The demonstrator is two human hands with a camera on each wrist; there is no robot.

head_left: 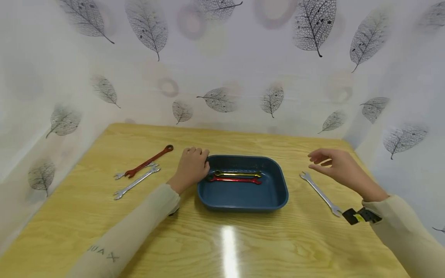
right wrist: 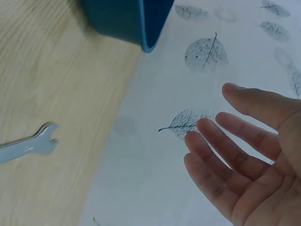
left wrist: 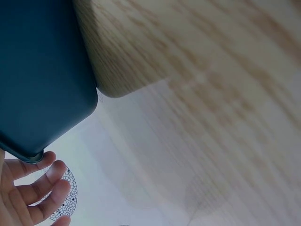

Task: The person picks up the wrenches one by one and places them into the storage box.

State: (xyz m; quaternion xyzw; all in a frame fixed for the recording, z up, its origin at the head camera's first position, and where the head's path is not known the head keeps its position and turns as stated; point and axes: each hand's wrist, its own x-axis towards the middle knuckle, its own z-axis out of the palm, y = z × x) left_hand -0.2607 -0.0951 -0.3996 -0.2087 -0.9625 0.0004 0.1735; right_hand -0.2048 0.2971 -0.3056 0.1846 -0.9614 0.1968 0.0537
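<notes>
My left hand [head_left: 193, 166] is at the upper left corner of a dark blue rectangular tub [head_left: 243, 209], gripping its rim. The left wrist view shows the fingers [left wrist: 40, 188] by the tub's lip, with the thumb mostly hidden. In the tub lie a gold wrench [head_left: 240, 174] and a red wrench [head_left: 236, 179], side by side. On the right, my right hand [head_left: 338, 166] hovers over the table holding nothing, thumb and fingers apart and slightly bent. Just below and left of it lies a silver open-ended wrench [head_left: 320, 193]; its jaw end also shows in the right wrist view.
Left of the tub, a dark red wrench [head_left: 149, 161] lies across another silver one, mostly covered. A silver double-ended wrench [head_left: 137, 183] lies in front of them. The wooden table [head_left: 167, 247] meets a leaf-patterned wall covering [head_left: 236, 77] at the back and sides.
</notes>
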